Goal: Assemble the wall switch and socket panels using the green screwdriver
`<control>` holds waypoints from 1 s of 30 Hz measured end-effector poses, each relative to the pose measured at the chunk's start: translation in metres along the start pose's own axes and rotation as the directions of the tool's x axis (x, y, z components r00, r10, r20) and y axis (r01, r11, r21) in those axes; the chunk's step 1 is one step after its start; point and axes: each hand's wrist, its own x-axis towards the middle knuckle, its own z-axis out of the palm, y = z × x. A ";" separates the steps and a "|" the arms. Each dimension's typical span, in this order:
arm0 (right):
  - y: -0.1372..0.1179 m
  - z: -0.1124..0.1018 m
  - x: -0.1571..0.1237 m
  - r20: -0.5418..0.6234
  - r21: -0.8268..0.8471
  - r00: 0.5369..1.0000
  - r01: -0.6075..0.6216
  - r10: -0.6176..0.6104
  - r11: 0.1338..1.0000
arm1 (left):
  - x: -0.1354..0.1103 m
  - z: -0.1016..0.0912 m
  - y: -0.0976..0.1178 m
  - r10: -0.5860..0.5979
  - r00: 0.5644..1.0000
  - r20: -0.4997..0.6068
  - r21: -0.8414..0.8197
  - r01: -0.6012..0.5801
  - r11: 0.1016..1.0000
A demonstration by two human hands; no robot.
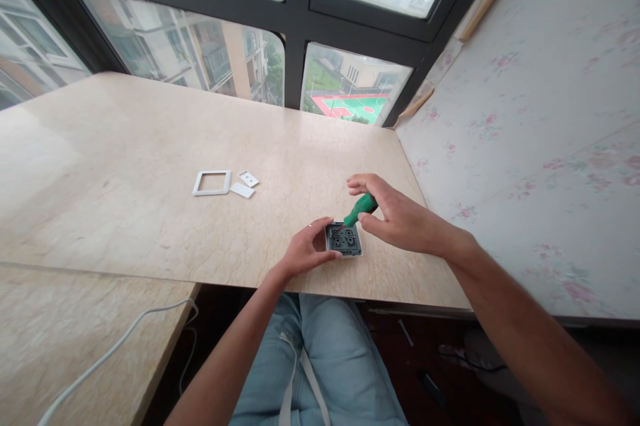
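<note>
A grey switch module (345,240) lies on the marble counter (150,166) near its front edge. My left hand (305,249) grips the module's left side with curled fingers. My right hand (395,213) is closed round a green-handled screwdriver (360,207), whose tip points down into the module's top. A white square frame (212,183) and two small white cover plates (245,185) lie farther back on the counter, apart from both hands.
Large dark-framed windows (295,19) rise behind the counter. A floral-papered wall (540,146) closes the right side. A white cable (110,353) runs over the lower counter at left. My jeans-clad legs (320,359) are below the counter's edge.
</note>
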 end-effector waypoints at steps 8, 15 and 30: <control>-0.005 0.005 0.008 -0.008 0.020 1.000 0.003 -0.003 1.000 | 0.000 0.001 -0.005 0.013 1.000 -0.002 0.019 -0.013 1.000; -0.014 0.002 0.016 -0.090 -0.363 0.982 -0.185 0.164 0.913 | -0.001 0.001 -0.006 0.001 1.000 0.003 0.010 -0.001 1.000; -0.014 0.005 0.016 -0.059 -0.045 0.998 -0.001 -0.002 0.999 | 0.000 0.001 -0.003 0.022 1.000 -0.006 0.010 -0.022 1.000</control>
